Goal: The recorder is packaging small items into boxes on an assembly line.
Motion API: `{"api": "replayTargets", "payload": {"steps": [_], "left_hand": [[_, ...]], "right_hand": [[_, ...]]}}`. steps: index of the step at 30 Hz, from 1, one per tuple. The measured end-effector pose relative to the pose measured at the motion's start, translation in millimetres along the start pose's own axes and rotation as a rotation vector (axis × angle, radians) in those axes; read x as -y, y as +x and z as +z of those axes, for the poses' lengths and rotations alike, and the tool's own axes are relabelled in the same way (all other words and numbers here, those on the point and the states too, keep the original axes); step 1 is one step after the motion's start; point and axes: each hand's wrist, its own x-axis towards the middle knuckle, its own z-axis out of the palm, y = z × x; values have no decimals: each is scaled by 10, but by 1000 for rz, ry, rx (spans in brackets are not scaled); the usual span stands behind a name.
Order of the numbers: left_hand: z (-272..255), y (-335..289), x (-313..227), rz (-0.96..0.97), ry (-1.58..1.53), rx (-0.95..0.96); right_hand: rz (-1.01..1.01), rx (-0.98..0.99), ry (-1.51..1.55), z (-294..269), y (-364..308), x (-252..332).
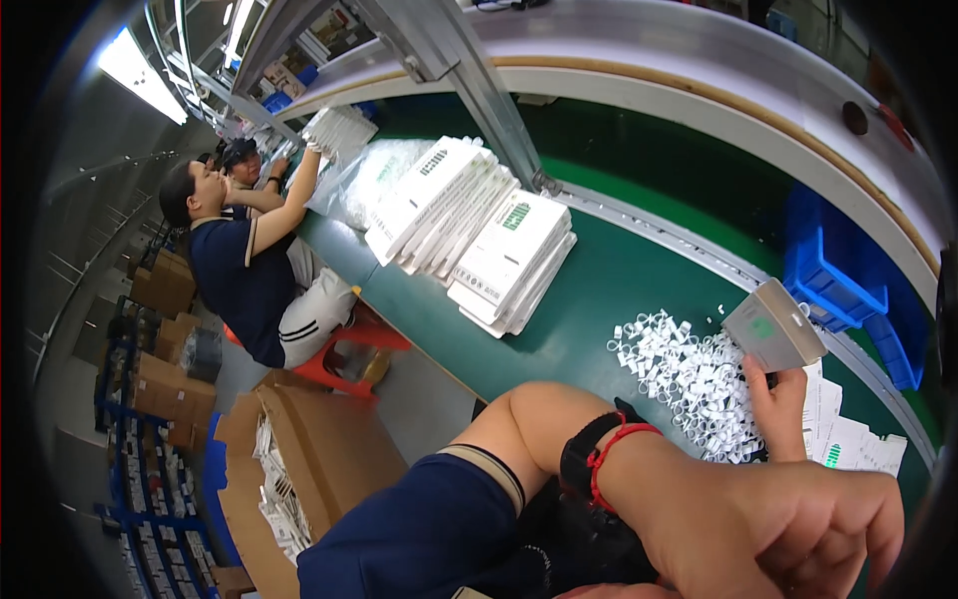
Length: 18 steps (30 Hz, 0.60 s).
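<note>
My left arm comes in from the lower left with a black band and a red cord at the wrist. Close to the camera, my left hand has its fingers curled; anything inside them is hidden. Beyond it, my right hand grips a small white carton with a green mark, tilted above the bench. Beside the carton lies a heap of small white plastic ring-shaped clips. Several flat white printed cartons lie next to my right hand, partly covered by my left.
Stacked white boxes stand on the green bench beside a clear plastic bag. Blue bins sit at the right under a shelf. A large cardboard box stands at lower left. A co-worker sits farther along the bench.
</note>
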Motion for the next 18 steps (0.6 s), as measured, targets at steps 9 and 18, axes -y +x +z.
{"api": "replayTargets", "payload": {"steps": [9, 18], "left_hand": [[-192, 55, 230, 142, -8, 243], [-190, 51, 308, -33, -101, 203]], "right_hand": [[25, 16, -63, 10, -9, 29], [37, -17, -21, 13, -23, 25]]}}
